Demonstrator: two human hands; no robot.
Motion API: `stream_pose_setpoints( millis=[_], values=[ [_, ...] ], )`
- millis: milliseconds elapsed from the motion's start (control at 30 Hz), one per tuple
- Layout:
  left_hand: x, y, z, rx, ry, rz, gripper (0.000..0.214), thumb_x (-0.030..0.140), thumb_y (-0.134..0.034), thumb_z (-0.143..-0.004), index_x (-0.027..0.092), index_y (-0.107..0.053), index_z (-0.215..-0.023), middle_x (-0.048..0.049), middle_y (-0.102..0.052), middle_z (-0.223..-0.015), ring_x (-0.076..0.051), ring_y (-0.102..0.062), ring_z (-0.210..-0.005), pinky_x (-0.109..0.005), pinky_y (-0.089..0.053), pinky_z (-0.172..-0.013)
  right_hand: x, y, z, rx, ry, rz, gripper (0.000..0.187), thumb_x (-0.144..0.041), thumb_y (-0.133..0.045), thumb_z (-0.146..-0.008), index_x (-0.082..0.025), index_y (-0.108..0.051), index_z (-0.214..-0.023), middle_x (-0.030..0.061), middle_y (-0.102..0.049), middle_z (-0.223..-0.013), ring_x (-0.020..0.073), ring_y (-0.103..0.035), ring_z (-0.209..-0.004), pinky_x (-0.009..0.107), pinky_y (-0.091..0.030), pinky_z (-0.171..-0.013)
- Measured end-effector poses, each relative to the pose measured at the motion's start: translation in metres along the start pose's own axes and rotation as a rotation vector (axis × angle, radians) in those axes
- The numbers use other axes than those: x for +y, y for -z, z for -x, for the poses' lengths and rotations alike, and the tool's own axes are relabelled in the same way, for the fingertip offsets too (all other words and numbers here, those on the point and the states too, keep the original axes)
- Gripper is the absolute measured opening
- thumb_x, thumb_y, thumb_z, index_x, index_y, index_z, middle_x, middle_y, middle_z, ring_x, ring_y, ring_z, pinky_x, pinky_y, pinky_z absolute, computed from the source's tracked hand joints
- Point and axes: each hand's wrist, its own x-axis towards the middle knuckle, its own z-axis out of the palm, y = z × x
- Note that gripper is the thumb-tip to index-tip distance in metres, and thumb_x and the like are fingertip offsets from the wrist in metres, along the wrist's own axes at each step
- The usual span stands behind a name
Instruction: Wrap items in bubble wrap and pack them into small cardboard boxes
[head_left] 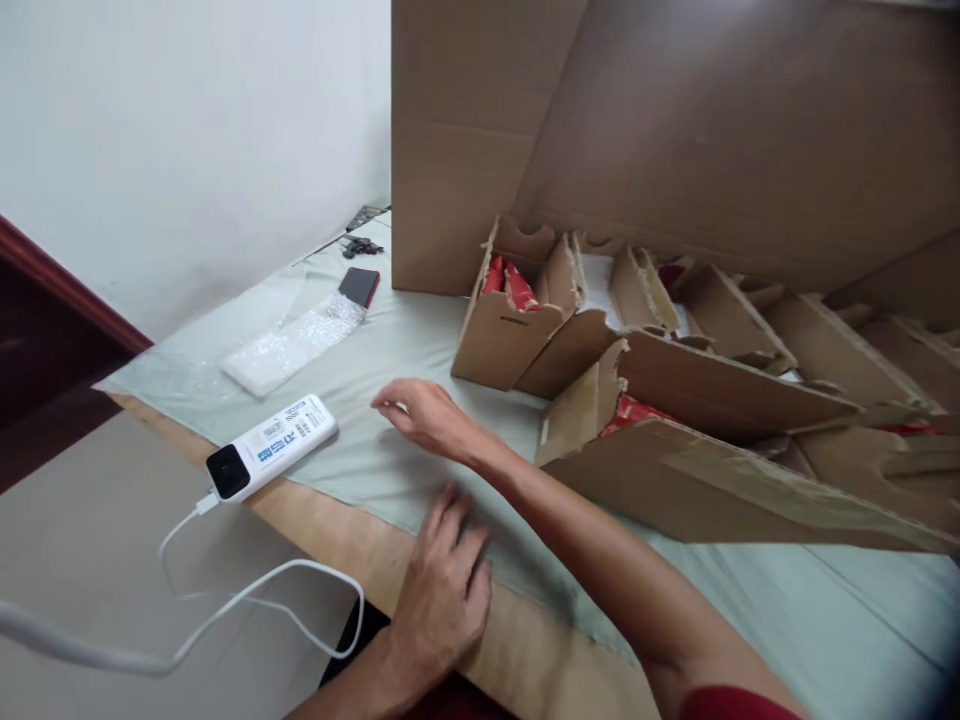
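My right hand (429, 417) reaches in from the right, over the pale green cloth (409, 335). Its fingers point left, loosely bent and a little apart, with nothing seen in them. The nearest thing to it is a white power bank (281, 440) with blue print and a black display end, lying left of the fingertips. My left hand (444, 590) is at the table's front edge, below the right one. Slightly blurred, its fingers are spread over the cloth and hold nothing visible.
Cardboard dividers (517, 335) with red packets (510, 285) stand right, before a tall cardboard panel (480, 130). Bubble wrap (296, 345) partly covers a dark flat object (360, 287); keys (361, 246) lie behind. A white cable (285, 568) hangs off the table's wooden edge (322, 515).
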Motion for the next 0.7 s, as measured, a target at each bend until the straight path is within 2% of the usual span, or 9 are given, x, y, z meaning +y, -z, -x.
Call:
stream_pose_setpoints(
  millis=[167, 267, 333, 433, 533, 600, 700],
  values=[
    [-0.004, -0.003, 0.002, 0.027, 0.002, 0.05, 0.039, 0.004, -0.052, -0.084, 0.017, -0.064, -0.119, -0.0191, -0.057, -0.145, -0.036, -0.04, -0.149, -0.061, -0.048, -0.112, -0.009, -0.023, -0.097, -0.041, 0.072, 0.151, 0.029, -0.015, -0.054, -0.098, -0.022, -0.068, -0.122, 0.0075, -0.07, -0.134, 0.0263, -0.062, -0.122, 0.037, -0.05, -0.095],
    [-0.006, -0.005, 0.003, 0.035, 0.01, 0.095, 0.046, 0.002, -0.051, -0.08, 0.018, -0.063, -0.123, -0.019, -0.056, -0.146, -0.036, -0.041, -0.148, -0.061, -0.049, -0.111, -0.023, -0.043, -0.137, -0.056, 0.114, 0.217, 0.027, -0.023, -0.057, -0.099, -0.021, -0.063, -0.125, 0.0092, -0.068, -0.134, 0.0274, -0.061, -0.12, 0.04, -0.049, -0.096],
    [-0.008, -0.007, 0.003, 0.041, 0.012, 0.125, 0.053, 0.004, -0.051, -0.08, 0.019, -0.06, -0.13, -0.0193, -0.056, -0.145, -0.037, -0.044, -0.146, -0.061, -0.049, -0.11, -0.029, -0.057, -0.157, -0.004, 0.034, 0.21, 0.032, -0.033, -0.058, -0.099, -0.016, -0.061, -0.126, 0.0138, -0.067, -0.133, 0.0291, -0.059, -0.12, 0.042, -0.048, -0.099],
    [-0.011, -0.008, 0.003, 0.029, -0.013, 0.15, 0.066, 0.008, -0.052, -0.082, 0.021, -0.05, -0.146, -0.0197, -0.056, -0.145, -0.039, -0.043, -0.145, -0.064, -0.048, -0.11, -0.03, -0.075, -0.174, 0.045, -0.104, 0.139, 0.04, -0.042, -0.064, -0.096, -0.009, -0.063, -0.118, 0.0217, -0.064, -0.133, 0.0329, -0.056, -0.123, 0.046, -0.043, -0.104],
    [-0.013, -0.008, 0.002, 0.013, -0.028, 0.154, 0.076, 0.009, -0.052, -0.082, 0.023, -0.039, -0.156, -0.0191, -0.052, -0.15, -0.04, -0.039, -0.149, -0.065, -0.046, -0.111, -0.024, -0.086, -0.181, 0.043, -0.103, 0.092, 0.023, -0.033, -0.066, -0.094, -0.013, -0.067, -0.105, 0.018, -0.065, -0.132, 0.0327, -0.054, -0.124, 0.047, -0.041, -0.104],
    [-0.013, -0.006, 0.001, 0.018, -0.018, 0.167, 0.072, 0.007, -0.05, -0.081, 0.022, -0.045, -0.151, -0.019, -0.053, -0.149, -0.038, -0.04, -0.149, -0.063, -0.047, -0.112, -0.02, -0.087, -0.18, 0.068, -0.085, 0.068, 0.014, -0.029, -0.06, -0.097, -0.019, -0.067, -0.103, 0.0111, -0.067, -0.132, 0.029, -0.055, -0.122, 0.045, -0.041, -0.103],
    [-0.012, -0.005, -0.001, 0.051, -0.005, 0.187, 0.053, 0.005, -0.048, -0.081, 0.019, -0.061, -0.13, -0.0184, -0.056, -0.146, -0.035, -0.044, -0.146, -0.059, -0.048, -0.112, -0.019, -0.074, -0.167, 0.167, -0.089, -0.075, 0.016, -0.028, -0.052, -0.102, -0.021, -0.064, -0.109, 0.0063, -0.069, -0.127, 0.0216, -0.06, -0.114, 0.037, -0.044, -0.099]
  ],
)
